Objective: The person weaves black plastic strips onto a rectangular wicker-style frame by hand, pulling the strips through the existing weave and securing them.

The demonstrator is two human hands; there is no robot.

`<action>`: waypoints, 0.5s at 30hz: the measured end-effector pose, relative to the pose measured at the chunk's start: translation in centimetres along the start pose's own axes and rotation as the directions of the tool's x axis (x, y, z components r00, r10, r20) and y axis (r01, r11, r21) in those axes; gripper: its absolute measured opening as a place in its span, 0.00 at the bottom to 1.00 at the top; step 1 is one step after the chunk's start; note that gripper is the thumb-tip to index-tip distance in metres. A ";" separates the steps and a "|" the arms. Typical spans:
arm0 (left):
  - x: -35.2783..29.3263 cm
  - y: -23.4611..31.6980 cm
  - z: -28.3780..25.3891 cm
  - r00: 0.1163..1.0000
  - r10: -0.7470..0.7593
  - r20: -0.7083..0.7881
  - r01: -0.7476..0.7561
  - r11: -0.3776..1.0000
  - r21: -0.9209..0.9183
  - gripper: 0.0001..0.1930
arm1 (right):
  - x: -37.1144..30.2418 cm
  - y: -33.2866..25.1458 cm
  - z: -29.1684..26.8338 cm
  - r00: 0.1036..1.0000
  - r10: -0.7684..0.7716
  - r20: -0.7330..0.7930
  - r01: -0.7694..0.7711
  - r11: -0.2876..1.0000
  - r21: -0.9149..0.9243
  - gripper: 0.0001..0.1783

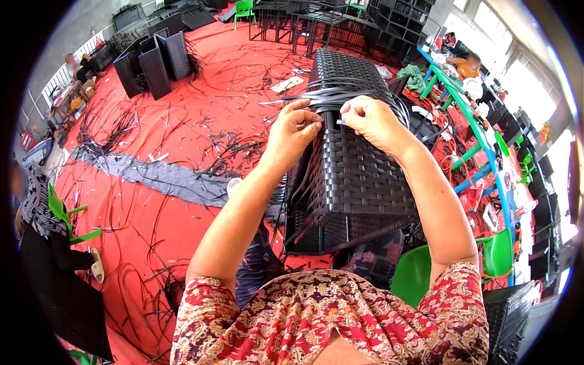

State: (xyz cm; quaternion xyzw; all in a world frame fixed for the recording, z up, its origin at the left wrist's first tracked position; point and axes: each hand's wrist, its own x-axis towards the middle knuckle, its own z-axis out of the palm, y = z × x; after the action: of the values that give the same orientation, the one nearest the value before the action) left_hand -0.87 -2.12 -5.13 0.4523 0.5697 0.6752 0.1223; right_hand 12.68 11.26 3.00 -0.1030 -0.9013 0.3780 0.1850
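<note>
Red floor [176, 234], bright windows [535, 88], green chair [244, 10]

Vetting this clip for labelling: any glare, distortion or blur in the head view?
Head view: windows at right blown out white; long green-and-blue table curved by the fisheye, rim black; left hand, right hand and black woven piece fairly sharp, weave catching pale highlights; head of the person in orange blurred.

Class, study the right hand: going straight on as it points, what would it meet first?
Probably the loose dark strips lying across the black woven piece, just beyond the right hand; depth is unclear.
</note>
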 end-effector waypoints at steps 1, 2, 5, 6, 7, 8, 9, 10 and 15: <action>-0.1 -0.6 0.2 1.000 0.016 -0.014 -0.016 0.999 -0.035 0.09 | 0.0 0.0 0.1 1.000 -0.005 -0.002 0.005 1.000 -0.015 0.14; -0.2 -0.5 0.3 0.999 0.022 -0.024 -0.023 0.999 -0.033 0.09 | 0.0 0.1 0.1 1.000 -0.009 -0.005 0.009 1.000 -0.028 0.14; -0.5 -0.3 0.6 0.998 0.043 -0.045 -0.044 0.999 -0.023 0.09 | 0.1 0.1 0.1 1.000 -0.009 0.010 0.010 0.998 -0.058 0.15; -0.5 -0.4 0.5 0.998 0.052 -0.046 -0.053 0.998 -0.017 0.09 | 0.2 0.2 0.1 1.000 -0.014 0.027 0.016 0.998 -0.066 0.14; -0.6 -0.4 0.5 0.997 0.060 -0.047 -0.060 0.998 -0.012 0.09 | 0.3 0.2 0.1 0.999 -0.018 0.046 0.021 0.997 -0.074 0.14; -0.6 -0.5 0.5 0.997 0.063 -0.048 -0.064 0.998 -0.028 0.09 | 0.3 0.2 0.0 0.998 -0.022 0.060 0.027 0.996 -0.083 0.13; -0.6 -0.7 0.6 0.997 0.065 -0.050 -0.068 0.997 -0.044 0.08 | 0.2 0.1 0.0 0.998 -0.017 0.066 0.022 0.996 -0.082 0.14; -0.7 -0.8 0.7 0.996 0.068 -0.051 -0.071 0.996 -0.061 0.08 | 0.2 0.0 0.0 0.997 -0.011 0.072 0.017 0.997 -0.081 0.14; -1.0 -1.3 0.9 0.995 0.058 -0.082 -0.065 0.994 -0.091 0.09 | 0.5 0.3 0.3 0.994 -0.042 0.100 0.050 0.996 -0.080 0.14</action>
State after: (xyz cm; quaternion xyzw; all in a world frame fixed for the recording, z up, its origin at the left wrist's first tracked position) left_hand -0.08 -1.75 -6.80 0.4364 0.5275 0.7220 0.0999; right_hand 12.15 11.48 2.69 -0.0708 -0.9262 0.3409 0.1447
